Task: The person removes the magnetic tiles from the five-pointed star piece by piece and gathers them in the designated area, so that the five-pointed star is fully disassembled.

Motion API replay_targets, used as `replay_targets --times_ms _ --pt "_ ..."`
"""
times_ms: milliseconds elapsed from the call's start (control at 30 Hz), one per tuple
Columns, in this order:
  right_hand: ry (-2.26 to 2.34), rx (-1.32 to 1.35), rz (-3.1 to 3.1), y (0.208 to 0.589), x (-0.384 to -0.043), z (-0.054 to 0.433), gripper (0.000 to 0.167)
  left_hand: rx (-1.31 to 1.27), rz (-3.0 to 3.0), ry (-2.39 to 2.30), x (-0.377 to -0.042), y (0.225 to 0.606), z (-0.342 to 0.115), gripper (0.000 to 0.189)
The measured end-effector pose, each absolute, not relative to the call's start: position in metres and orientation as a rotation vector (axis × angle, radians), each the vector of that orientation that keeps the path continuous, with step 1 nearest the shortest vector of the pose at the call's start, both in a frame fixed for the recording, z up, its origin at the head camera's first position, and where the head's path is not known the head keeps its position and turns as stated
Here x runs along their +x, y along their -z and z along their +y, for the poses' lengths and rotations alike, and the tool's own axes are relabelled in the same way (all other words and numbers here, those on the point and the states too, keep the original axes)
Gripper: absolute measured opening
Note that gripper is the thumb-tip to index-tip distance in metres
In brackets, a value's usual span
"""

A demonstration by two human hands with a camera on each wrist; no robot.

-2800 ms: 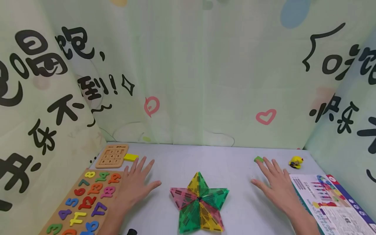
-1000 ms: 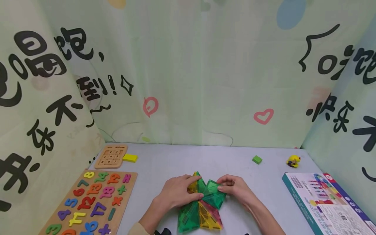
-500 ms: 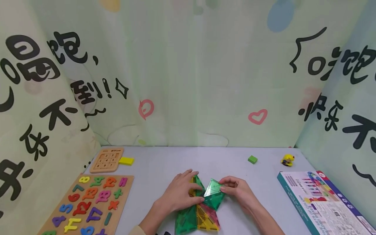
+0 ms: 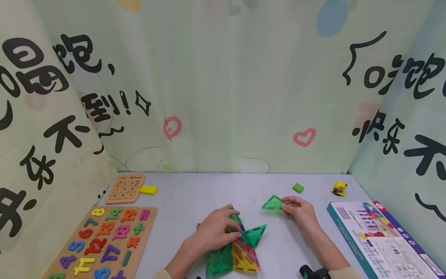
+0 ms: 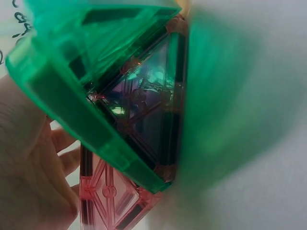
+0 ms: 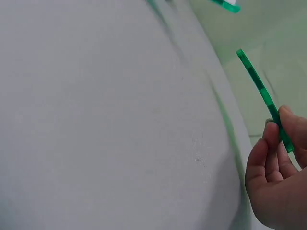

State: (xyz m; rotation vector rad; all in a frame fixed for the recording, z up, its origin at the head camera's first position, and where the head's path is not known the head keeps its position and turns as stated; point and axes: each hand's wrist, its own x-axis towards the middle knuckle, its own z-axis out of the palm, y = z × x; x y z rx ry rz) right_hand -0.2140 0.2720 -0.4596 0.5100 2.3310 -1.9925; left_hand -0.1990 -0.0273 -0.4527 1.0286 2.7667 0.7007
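A star of translucent magnetic tiles (image 4: 220,261), in green, yellow and pink, lies at the front middle of the table. My left hand (image 4: 216,228) grips its upper left part, thumb near the centre, covering most of the pink and yellow points. Up and right of the star, my right hand (image 4: 300,214) pinches a green triangular tile (image 4: 273,203) by its right corner, apart from the star. The right wrist view shows this tile edge-on (image 6: 261,91) between thumb and fingers. On the star's right, one green tile (image 4: 254,235) sticks out, and the left wrist view shows a pink tile (image 5: 110,191).
To the left lie a wooden number board (image 4: 142,221), a small wooden number puzzle (image 4: 112,199) and a yellow block (image 4: 148,190). A green block (image 4: 298,188), a yellow duck toy (image 4: 339,188) and a flat box (image 4: 383,232) lie to the right. Printed curtains (image 4: 223,97) surround the table.
Both hands have come from the table's sides to the star. The right hand has pulled a green triangular tile off its right point and carried it up and right. The left hand stays on the star.
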Motion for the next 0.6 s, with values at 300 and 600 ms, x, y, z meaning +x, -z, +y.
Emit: replay_targets --times_ms 300,600 --pt "1.950 0.423 2.609 0.470 -0.271 0.251 0.029 1.020 2.752 -0.739 -0.200 0.456 -0.030 0.012" --pt "1.439 0.328 3.040 0.479 -0.290 0.243 0.020 1.035 2.755 -0.719 -0.201 0.454 -0.030 0.013"
